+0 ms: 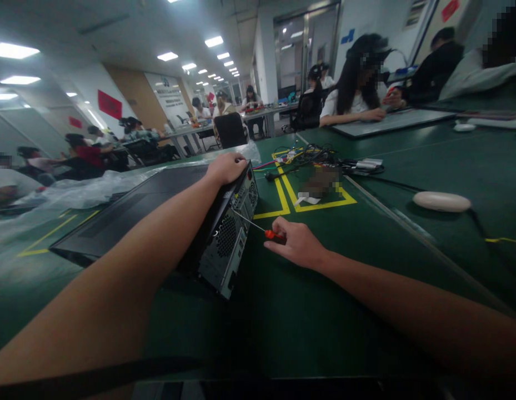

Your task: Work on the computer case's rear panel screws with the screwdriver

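Note:
A black desktop computer case (pixel 128 194) lies on its side on the green table, its metal rear panel (pixel 226 239) turned towards the right. My left hand (pixel 226 168) is on top of the case near its far rear corner, fingers curled over the edge. In my right hand (pixel 302 243) is a screwdriver (pixel 271 234) with a red handle, held closed between thumb and fingers. Its long thin shaft points left, and the tip meets the upper part of the rear panel. Whether a screw sits at the tip is too small to tell.
Beyond the case lies a tangle of black cables (pixel 320 156) by yellow tape markings. A pale oval device (pixel 441 201) with a cord sits at right. Clear plastic wrap (pixel 74 191) spreads on the left. Across the table, a person (pixel 357 89) works by a flat panel (pixel 391 122).

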{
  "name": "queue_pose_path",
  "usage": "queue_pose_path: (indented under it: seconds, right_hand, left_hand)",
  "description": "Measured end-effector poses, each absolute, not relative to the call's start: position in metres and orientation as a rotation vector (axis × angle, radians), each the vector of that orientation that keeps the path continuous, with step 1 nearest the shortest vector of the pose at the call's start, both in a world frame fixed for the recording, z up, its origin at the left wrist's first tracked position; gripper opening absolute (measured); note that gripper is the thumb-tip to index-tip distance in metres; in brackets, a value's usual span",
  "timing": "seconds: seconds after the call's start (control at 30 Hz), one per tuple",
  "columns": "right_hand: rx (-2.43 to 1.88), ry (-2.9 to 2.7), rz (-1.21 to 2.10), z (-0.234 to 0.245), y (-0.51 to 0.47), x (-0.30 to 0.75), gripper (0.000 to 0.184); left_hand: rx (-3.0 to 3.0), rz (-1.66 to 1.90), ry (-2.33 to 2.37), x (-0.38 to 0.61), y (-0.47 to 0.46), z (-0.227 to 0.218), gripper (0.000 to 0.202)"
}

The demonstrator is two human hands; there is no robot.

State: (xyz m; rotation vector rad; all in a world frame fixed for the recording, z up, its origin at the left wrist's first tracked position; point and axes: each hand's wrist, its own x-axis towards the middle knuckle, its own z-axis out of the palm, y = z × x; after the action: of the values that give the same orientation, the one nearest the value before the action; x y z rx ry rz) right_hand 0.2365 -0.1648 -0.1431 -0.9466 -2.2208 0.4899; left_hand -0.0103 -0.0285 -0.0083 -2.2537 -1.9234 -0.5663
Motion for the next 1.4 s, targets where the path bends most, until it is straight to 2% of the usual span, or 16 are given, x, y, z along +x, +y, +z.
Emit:
queue_pose_path:
  seconds: [0.8,1.4]
  right_hand:
    - [-0.889,-2.273,0.479,-0.136,-0.172,0.229,0.012]
    - [-0.894,-2.296,0.541,-0.134,-0.177,0.231,0.013]
  left_hand:
    - [-2.257,-0.533,-1.93,-0.01,-0.031,-0.006,0.05]
    - [-2.266,-0.557,-1.936,-0.012,-0.029,-0.007,0.05]
